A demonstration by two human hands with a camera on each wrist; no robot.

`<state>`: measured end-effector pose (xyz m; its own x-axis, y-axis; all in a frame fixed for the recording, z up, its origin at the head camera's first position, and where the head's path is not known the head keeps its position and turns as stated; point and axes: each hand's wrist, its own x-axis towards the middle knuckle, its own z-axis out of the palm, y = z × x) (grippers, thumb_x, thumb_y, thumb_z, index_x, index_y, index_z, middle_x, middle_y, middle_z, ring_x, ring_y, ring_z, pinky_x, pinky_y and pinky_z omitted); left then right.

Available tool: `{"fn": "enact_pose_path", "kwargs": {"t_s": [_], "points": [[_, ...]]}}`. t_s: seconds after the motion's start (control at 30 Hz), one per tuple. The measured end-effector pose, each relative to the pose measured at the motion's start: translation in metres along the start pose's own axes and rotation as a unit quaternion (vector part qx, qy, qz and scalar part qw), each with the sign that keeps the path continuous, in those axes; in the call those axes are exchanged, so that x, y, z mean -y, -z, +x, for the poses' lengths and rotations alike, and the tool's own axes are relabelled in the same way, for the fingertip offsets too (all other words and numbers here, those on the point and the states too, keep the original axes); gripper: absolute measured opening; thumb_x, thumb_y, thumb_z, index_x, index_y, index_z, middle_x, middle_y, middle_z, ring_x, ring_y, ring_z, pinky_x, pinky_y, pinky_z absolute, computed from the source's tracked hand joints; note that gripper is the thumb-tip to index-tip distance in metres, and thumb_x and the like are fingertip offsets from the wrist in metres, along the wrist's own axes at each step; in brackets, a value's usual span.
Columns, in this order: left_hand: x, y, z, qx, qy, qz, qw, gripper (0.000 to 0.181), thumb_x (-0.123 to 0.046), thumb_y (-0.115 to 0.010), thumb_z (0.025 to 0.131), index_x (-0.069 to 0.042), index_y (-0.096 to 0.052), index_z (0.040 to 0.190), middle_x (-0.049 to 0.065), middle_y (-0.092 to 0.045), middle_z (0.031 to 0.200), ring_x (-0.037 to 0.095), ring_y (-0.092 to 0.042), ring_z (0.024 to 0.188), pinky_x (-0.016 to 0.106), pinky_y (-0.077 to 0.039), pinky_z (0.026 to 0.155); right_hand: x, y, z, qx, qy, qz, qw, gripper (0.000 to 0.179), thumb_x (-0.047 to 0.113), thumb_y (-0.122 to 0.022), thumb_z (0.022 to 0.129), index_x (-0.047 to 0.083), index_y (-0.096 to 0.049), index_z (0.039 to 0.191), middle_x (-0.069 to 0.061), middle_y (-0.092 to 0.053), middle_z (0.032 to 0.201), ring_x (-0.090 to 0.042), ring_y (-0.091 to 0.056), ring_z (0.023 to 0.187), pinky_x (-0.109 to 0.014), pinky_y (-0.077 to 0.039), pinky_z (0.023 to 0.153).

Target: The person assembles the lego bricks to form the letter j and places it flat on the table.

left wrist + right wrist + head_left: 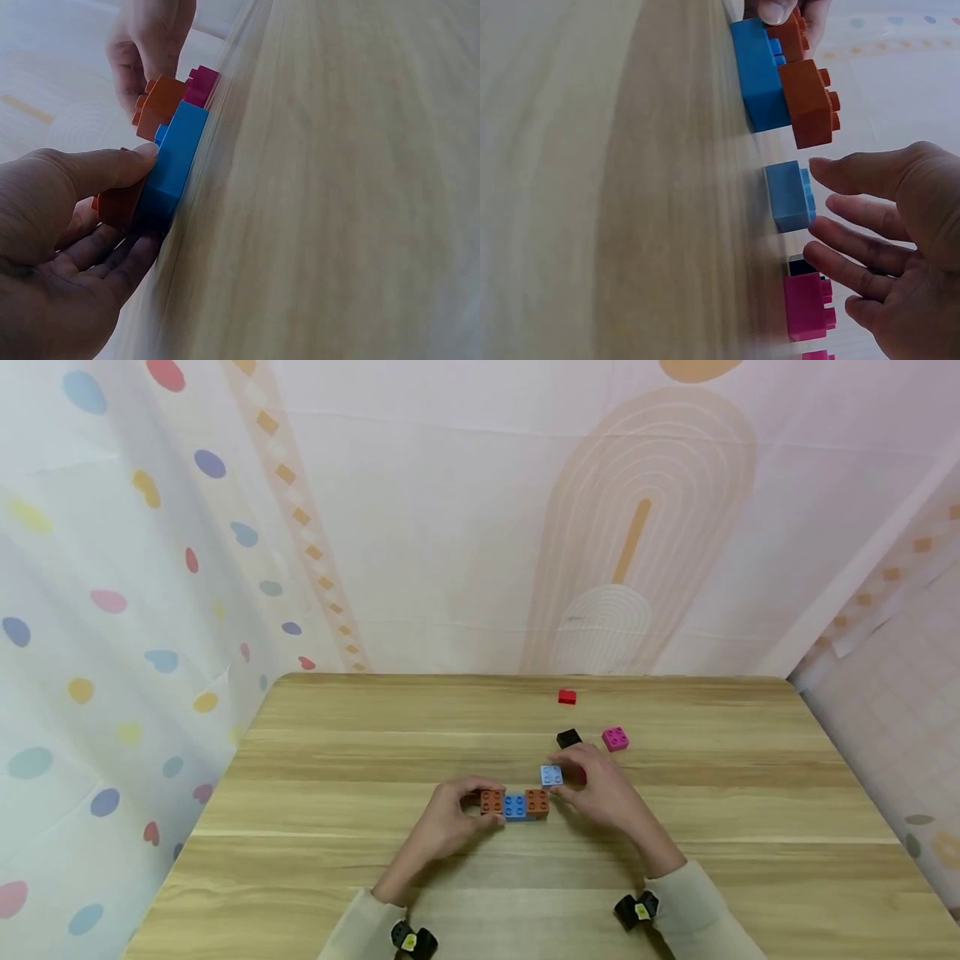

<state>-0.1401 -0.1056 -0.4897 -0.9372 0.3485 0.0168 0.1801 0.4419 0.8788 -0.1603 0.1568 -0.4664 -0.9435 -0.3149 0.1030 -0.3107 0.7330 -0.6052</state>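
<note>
My left hand [448, 817] grips the left end of a small toy-brick build, thumb on the near side and fingers on the far side. The build is a long blue brick [177, 157] lying on the table, with an orange-brown brick [492, 802] on its left end and a second orange-brown brick [807, 103] on its right end; blue studs show between them. My right hand [600, 787] hovers around a light blue brick [787, 196] that sits on the table just right of the build. Its thumb and fingers are spread apart beside that brick's studs.
Beyond my right hand lie a black brick [568, 737], a pink brick [615, 739] and, farther back, a red brick [567, 697]. A magenta brick [806, 306] stands close by, partly hidden by the hand in the head view. Patterned curtains [450, 543] hang behind the wooden table [337, 743].
</note>
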Motion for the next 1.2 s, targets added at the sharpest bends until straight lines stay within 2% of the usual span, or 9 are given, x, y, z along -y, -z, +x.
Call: {"fn": "enact_pose_path", "kwargs": {"t_s": [0.17, 0.33, 0.5, 0.7, 0.83, 0.93, 1.2], "points": [[0.0, 0.0, 0.001, -0.001, 0.004, -0.001, 1.0, 0.035, -0.009, -0.084, 0.084, -0.014, -0.075, 0.117, 0.007, -0.073, 0.122, 0.025, -0.066, 0.113, 0.043, -0.057, 0.096, -0.002, -0.002, 0.004, 0.006, 0.007, -0.013, 0.9999, 0.038, 0.015, -0.082, 0.087, 0.006, -0.071, 0.122, -0.012, -0.071, 0.122, -0.037, -0.059, 0.128, -0.058, -0.023, 0.126], [-0.001, -0.001, 0.0, -0.001, 0.009, -0.003, 1.0, 0.035, -0.007, -0.084, 0.084, -0.014, -0.075, 0.117, 0.007, -0.073, 0.123, 0.024, -0.066, 0.114, 0.04, -0.057, 0.097, -0.002, -0.005, 0.006, 0.014, -0.001, -0.021, 0.9997, 0.036, 0.016, -0.083, 0.086, 0.008, -0.073, 0.12, -0.011, -0.073, 0.119, -0.037, -0.06, 0.126, -0.057, -0.021, 0.127], [-0.002, 0.0, 0.0, -0.004, 0.005, -0.004, 1.0, 0.036, -0.007, -0.083, 0.084, -0.014, -0.075, 0.118, 0.007, -0.073, 0.124, 0.028, -0.065, 0.119, 0.045, -0.054, 0.103, -0.003, -0.005, 0.008, 0.016, -0.006, -0.019, 0.9997, 0.033, 0.016, -0.082, 0.087, 0.009, -0.074, 0.118, -0.009, -0.073, 0.116, -0.035, -0.061, 0.124, -0.055, -0.022, 0.127], [-0.003, 0.0, 0.001, -0.005, 0.003, -0.01, 0.9999, 0.036, -0.005, -0.083, 0.084, -0.012, -0.075, 0.118, 0.009, -0.073, 0.125, 0.031, -0.064, 0.122, 0.049, -0.052, 0.105, -0.003, -0.003, 0.008, 0.013, 0.002, -0.018, 0.9997, 0.033, 0.016, -0.083, 0.087, 0.009, -0.074, 0.118, -0.008, -0.073, 0.114, -0.034, -0.063, 0.121, -0.056, -0.025, 0.125], [-0.003, -0.001, 0.0, -0.004, 0.005, -0.011, 0.9999, 0.035, -0.005, -0.083, 0.084, -0.013, -0.076, 0.117, 0.01, -0.072, 0.126, 0.032, -0.064, 0.122, 0.049, -0.053, 0.104, -0.002, -0.002, 0.004, 0.016, -0.012, -0.006, 0.9998, 0.034, 0.018, -0.082, 0.088, 0.011, -0.074, 0.12, -0.006, -0.072, 0.115, -0.03, -0.063, 0.117, -0.053, -0.042, 0.115], [-0.003, -0.001, 0.0, -0.003, 0.006, -0.013, 0.9999, 0.035, -0.005, -0.083, 0.084, -0.014, -0.076, 0.117, 0.01, -0.072, 0.126, 0.032, -0.064, 0.123, 0.05, -0.052, 0.105, 0.0, 0.0, 0.001, 0.014, -0.023, 0.004, 0.9996, 0.033, 0.018, -0.081, 0.089, 0.013, -0.074, 0.121, -0.005, -0.071, 0.116, -0.027, -0.062, 0.114, -0.05, -0.051, 0.103], [-0.004, -0.002, 0.0, -0.003, 0.008, -0.015, 0.9998, 0.035, -0.005, -0.083, 0.084, -0.014, -0.076, 0.117, 0.009, -0.072, 0.126, 0.031, -0.064, 0.123, 0.05, -0.052, 0.104, 0.003, 0.008, -0.007, -0.004, -0.002, 0.004, 1.0, 0.034, 0.02, -0.081, 0.089, 0.014, -0.074, 0.122, -0.003, -0.072, 0.115, -0.025, -0.065, 0.109, -0.049, -0.053, 0.097]]}}
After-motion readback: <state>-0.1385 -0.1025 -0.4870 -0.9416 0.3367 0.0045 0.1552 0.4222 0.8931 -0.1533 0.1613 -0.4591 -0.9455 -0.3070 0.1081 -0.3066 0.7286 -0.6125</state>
